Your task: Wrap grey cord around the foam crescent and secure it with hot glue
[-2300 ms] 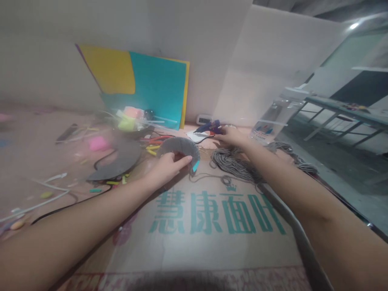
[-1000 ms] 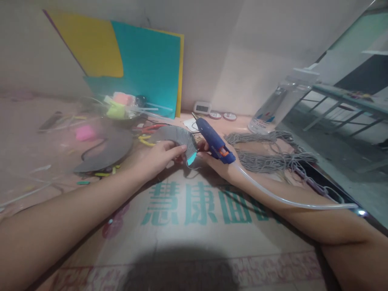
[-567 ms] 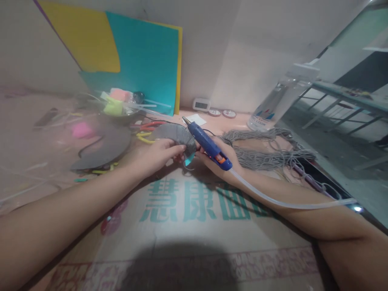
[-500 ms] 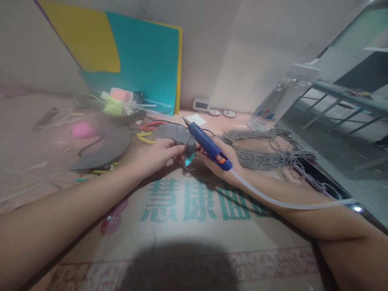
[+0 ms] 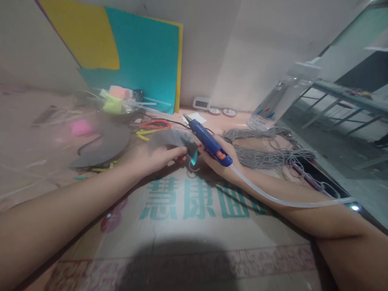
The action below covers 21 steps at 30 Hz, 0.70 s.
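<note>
My left hand [image 5: 160, 155] is closed on a curved grey piece [image 5: 172, 138] wrapped in yarn, its thumb pressed on the near edge. A bare teal tip [image 5: 194, 157] shows at that piece's right end, and a loose strand loops beneath it. Beside this end, my right hand [image 5: 218, 167] grips a blue glue gun [image 5: 207, 139], nozzle pointing up and left. From the gun's back a long clear glue stick [image 5: 266, 195] runs over my right forearm. Some right fingertips are hidden behind the gun.
Coiled grey yarn [image 5: 257, 157] lies right of my hands, near a clear bottle [image 5: 273, 97]. At left are a dark grey curved piece [image 5: 110, 145] and a pink lump [image 5: 81, 127]. Behind stand a bowl of coloured clay [image 5: 121, 115], orange-handled scissors [image 5: 156, 124] and teal sheets [image 5: 148, 60].
The wrapped piece has turned slightly in my left hand, its teal end shifting right. My right fingers have moved a little away from it, and the glue gun has hardly moved.
</note>
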Tool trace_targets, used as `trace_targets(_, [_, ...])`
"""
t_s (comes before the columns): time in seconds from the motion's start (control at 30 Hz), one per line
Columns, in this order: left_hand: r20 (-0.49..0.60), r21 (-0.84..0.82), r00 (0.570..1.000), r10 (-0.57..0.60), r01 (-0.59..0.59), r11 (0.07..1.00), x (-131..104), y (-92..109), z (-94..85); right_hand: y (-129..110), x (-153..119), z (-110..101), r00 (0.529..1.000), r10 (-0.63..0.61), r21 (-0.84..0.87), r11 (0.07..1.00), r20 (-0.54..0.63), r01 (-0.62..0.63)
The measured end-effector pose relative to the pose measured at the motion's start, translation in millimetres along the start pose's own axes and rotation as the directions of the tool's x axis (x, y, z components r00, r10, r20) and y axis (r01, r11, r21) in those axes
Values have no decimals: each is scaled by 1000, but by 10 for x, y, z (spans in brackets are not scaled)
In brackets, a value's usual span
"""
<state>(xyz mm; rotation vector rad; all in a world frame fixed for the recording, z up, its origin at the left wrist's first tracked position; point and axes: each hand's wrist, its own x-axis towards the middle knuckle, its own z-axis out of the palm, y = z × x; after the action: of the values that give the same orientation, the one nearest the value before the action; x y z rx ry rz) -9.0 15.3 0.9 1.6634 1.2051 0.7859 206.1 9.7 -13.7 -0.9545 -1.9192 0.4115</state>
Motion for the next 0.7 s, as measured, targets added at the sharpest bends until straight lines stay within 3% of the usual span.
trace_targets(0.17, [-31, -184, 999, 27, -33, 982, 47, -96, 63, 15, 49, 32, 998, 49, 21, 999, -38, -48])
trace_targets(0.33, [-97, -361, 994, -48, 10, 932, 147, -230, 57, -150, 117, -214, 984, 180, -25, 983, -8, -180])
trace_targets(0.5, [-150, -329, 986, -69, 16, 944, 167, -269, 46, -278, 170, -442, 956, 293, 28, 955, 35, -294])
trace_targets(0.7, [-185, -175, 983, -16, -17, 984, 68, -114, 7, -353, 115, -488, 961, 237, -42, 971, 144, -234])
